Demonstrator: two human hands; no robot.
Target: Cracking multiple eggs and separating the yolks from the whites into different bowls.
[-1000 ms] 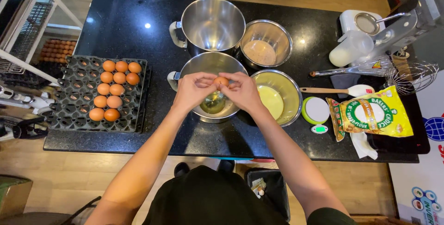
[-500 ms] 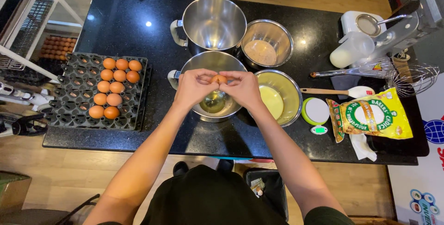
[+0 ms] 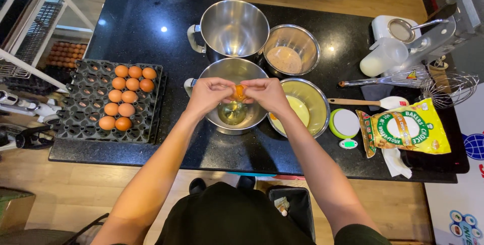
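Near the centre of the frame, the left hand [image 3: 209, 95] and the right hand [image 3: 265, 94] met over a steel bowl [image 3: 233, 96]. Both hands had their fingers curled inward and pinched a cracked egg [image 3: 238, 93] between the fingertips, one hand on each side; orange yolk showed in the gap between them. The egg was held above the bowl's opening, not touching the rim. Clear egg white with a yellowish pool lay in the bottom of that bowl.

Just right of it, touching or nearly touching, stood a second bowl [image 3: 302, 106] holding pale yellow liquid. Above these, in the upper centre, were a tall empty mixing bowl with a handle [image 3: 234, 28] and a smaller bowl with a beige mixture [image 3: 291, 49].

At left of the frame a dark egg tray [image 3: 108, 101] carried nine brown eggs in its upper right portion. At right lay a spatula [image 3: 370, 102], a round green-rimmed scale [image 3: 345, 123], a yellow flour bag [image 3: 406, 129] and a wire whisk [image 3: 433, 81]. All stood on a black countertop [image 3: 146, 23].
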